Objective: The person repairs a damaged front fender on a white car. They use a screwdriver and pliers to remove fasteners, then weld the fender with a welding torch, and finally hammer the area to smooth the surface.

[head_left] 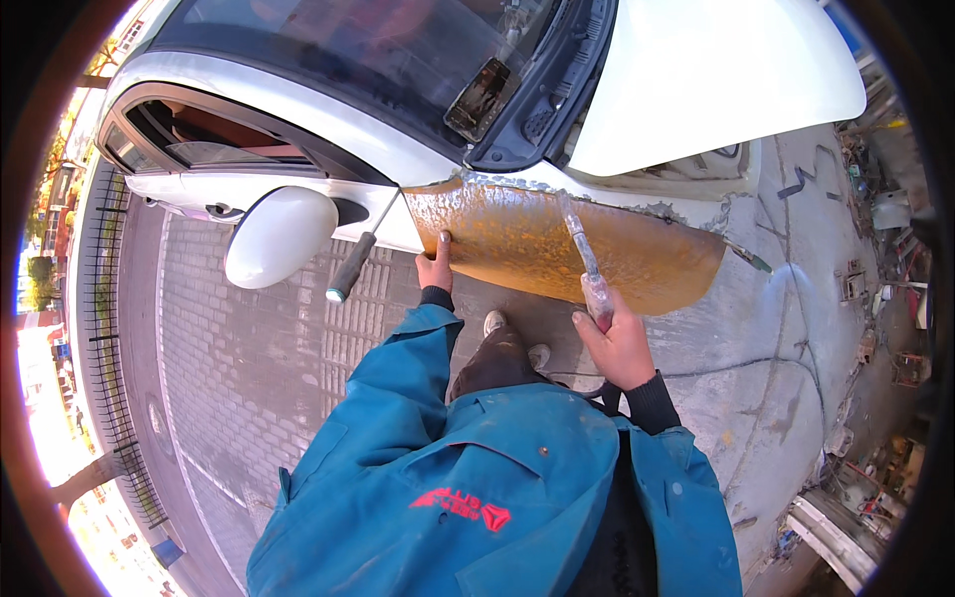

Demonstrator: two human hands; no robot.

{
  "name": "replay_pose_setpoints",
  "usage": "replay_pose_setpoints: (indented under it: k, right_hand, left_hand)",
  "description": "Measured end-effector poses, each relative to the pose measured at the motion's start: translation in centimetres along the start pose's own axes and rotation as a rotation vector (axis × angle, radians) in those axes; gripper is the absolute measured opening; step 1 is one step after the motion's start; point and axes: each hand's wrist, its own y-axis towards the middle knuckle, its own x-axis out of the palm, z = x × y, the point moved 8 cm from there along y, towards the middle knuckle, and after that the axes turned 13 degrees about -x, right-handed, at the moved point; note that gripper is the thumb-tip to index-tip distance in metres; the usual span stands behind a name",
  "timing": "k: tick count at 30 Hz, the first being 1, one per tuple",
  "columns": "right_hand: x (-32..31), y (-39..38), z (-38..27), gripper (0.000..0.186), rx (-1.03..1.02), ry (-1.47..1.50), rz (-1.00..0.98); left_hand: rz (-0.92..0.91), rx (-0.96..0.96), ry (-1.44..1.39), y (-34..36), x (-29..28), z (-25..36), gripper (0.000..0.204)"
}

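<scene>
My left hand [434, 267] grips the lower left edge of a curved, rusty yellow-brown metal panel [637, 264] on the front side of a white car [259, 75]. My right hand [617, 343] is closed on a long tool [590, 267] with a wrapped-looking handle; its upper end lies over the panel near its top seam. A screwdriver [351, 267] with a dark handle sticks out from the seam at the panel's left end, below my left hand's level at its handle end. A slim green-handled tool [746, 256] is at the panel's right end. Chipped pale edges run along the panel's top.
The side mirror [279, 239] juts out at the left. The white hood [711, 75] is at the upper right; a phone [477, 98] rests by the windscreen's base. A dark hose [716, 370] crosses the concrete ground. Scrap clutter [895, 298] lines the right; a metal fence [99, 328] runs at far left.
</scene>
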Motion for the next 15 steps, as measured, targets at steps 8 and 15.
replay_pose_setpoints:
  k: [8,15]
  right_hand:
    - [3.8,7.0,-2.6,0.049,-0.139,-0.003,0.132]
    - [9.9,15.3,-3.9,0.050,-0.132,-0.094,0.157]
  left_hand:
    - [-0.085,0.041,0.321,-0.1,-1.8,1.8,0.094]
    - [-0.096,0.063,0.356,-1.4,-2.3,3.3,0.083]
